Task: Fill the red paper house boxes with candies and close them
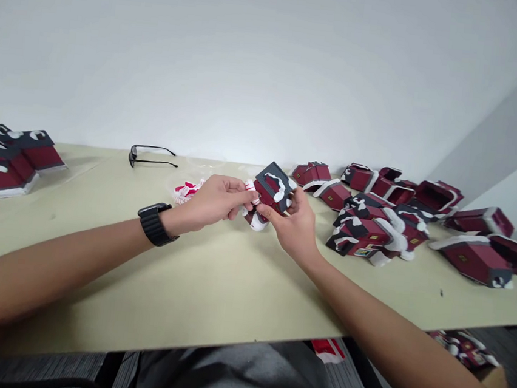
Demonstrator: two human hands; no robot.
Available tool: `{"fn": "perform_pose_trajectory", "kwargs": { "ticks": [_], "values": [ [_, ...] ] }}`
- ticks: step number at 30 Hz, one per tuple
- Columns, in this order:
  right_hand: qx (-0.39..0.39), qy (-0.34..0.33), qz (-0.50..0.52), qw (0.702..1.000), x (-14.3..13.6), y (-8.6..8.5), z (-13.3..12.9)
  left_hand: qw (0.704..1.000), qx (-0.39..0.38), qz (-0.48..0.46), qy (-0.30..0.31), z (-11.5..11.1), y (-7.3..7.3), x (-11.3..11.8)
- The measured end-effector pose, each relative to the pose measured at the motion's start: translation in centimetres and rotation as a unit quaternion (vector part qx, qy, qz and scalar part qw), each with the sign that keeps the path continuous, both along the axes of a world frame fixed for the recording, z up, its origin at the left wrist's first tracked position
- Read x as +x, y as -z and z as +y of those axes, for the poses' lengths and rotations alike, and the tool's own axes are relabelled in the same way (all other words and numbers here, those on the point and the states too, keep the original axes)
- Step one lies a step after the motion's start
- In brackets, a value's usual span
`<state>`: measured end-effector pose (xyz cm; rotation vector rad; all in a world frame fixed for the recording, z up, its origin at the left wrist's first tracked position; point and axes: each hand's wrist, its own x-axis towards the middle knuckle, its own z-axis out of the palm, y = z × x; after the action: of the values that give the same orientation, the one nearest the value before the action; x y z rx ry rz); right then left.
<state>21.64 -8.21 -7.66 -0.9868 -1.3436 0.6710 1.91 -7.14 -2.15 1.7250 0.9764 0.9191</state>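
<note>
Over the middle of the table, my right hand (300, 227) grips a miniature house (264, 188) with dark red walls, a dark grey roof and white snow trim. The house is tilted. My left hand (215, 202), with a black watch at the wrist, is closed in a pinch on a small red-and-white striped piece (251, 186) at the house's left side. Both hands' fingertips nearly meet there, and whether the piece touches the house is hard to tell. Behind my left hand lies a pile of red-and-white striped pieces (185, 190) on clear plastic.
Several snowy red houses (364, 235) lie jumbled at the right, some on their sides. More houses (8, 164) stand grouped at the far left. Black eyeglasses (152, 154) rest near the wall. Below the table's (212, 299) right edge is a box (494, 384) holding similar houses.
</note>
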Motion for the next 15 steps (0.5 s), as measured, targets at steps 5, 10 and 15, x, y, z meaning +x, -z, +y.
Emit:
{"fn": "perform_pose_trajectory", "kwargs": {
  "ticks": [5,10,15],
  "values": [
    [0.014,0.040,-0.044,0.998,0.04,-0.41,-0.47,0.999,-0.027,-0.017,0.036,0.16,0.09,-0.21],
    [0.038,0.048,-0.053,0.997,0.18,-0.45,-0.41,0.997,-0.001,-0.026,0.070,0.51,0.50,-0.39],
    [0.047,0.046,-0.067,0.996,0.33,-0.21,-0.16,0.996,-0.005,-0.010,0.086,0.99,0.98,-0.67]
  ]
}}
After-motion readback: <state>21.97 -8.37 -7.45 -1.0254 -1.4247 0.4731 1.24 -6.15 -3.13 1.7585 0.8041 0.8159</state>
